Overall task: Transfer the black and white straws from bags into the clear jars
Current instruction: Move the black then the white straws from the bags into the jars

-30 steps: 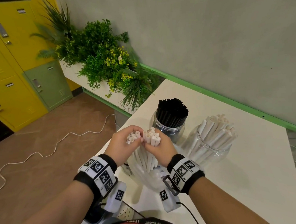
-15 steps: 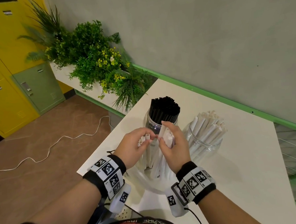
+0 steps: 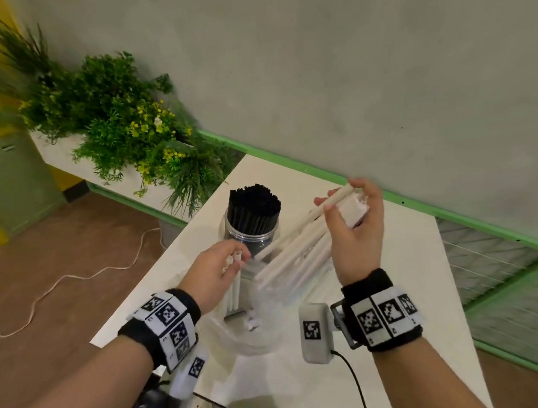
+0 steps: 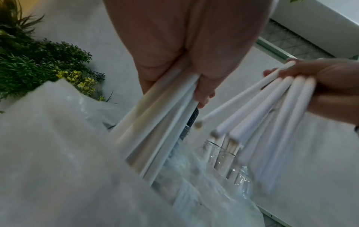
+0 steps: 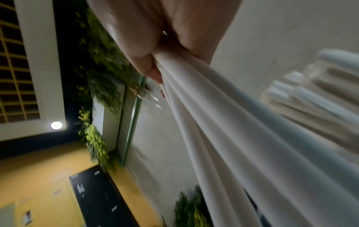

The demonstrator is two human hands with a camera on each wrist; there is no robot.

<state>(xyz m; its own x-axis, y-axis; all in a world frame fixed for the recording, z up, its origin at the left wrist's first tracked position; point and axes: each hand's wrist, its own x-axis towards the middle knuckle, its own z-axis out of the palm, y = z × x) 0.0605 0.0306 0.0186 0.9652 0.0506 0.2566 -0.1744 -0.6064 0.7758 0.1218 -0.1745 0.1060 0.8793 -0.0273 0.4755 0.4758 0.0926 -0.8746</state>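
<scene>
My right hand (image 3: 352, 218) grips a fanned bundle of white straws (image 3: 295, 252) by their top ends, lifted above the table; the same bundle (image 5: 242, 138) fills the right wrist view. My left hand (image 3: 215, 272) holds the few white straws (image 3: 234, 286) still standing in the clear plastic bag (image 3: 237, 333); its fingers (image 4: 204, 86) curl round them (image 4: 155, 130). A clear jar (image 3: 252, 232) packed with black straws (image 3: 254, 209) stands behind my hands. The second clear jar (image 4: 223, 158) holding white straws is mostly hidden behind the lifted bundle.
The white table (image 3: 406, 290) runs along a grey wall with a green strip (image 3: 449, 216). A planter of green plants (image 3: 117, 124) sits off the table's far left corner. A white cable (image 3: 78, 276) trails over the brown floor.
My right hand has pulled a bundle of white straws up and to the right, out of the bag. My left hand stayed on the bag's remaining straws.
</scene>
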